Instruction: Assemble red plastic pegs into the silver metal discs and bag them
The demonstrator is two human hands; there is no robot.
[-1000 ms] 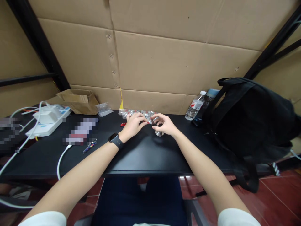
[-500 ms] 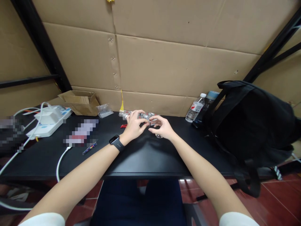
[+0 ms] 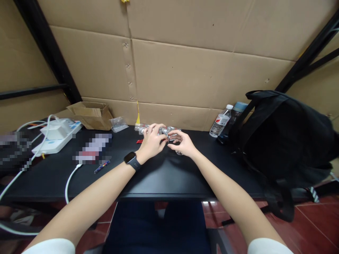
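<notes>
"Stretching over the black table (image 3: 169, 180), how did the person's two arms (image 3: 224, 183) look?"

"Bare, and a dark watch (image 3: 131, 160) sat on the left one."

"What came next?"

"A shiny clear thing (image 3: 179, 153), mostly hidden under the right hand (image 3: 184, 144). That hand curved like a letter C, thumb and fingers a little apart, with a thin dark thing (image 3: 168, 140) held between the tips."

"And the left hand (image 3: 152, 143)?"

"Its thumb and fingers were bent close together. Nobody could tell if they pinched anything."

"So where was the thin dark thing?"

"Right between the two hands."

"And farther away?"

"Something red (image 3: 139, 141) lay by the left hand, and crinkly clear packets (image 3: 172, 129) lay behind both hands. A water bottle (image 3: 219, 122) stood off to the right, and a tan cardboard wall (image 3: 172, 70) rose at the back."
</notes>
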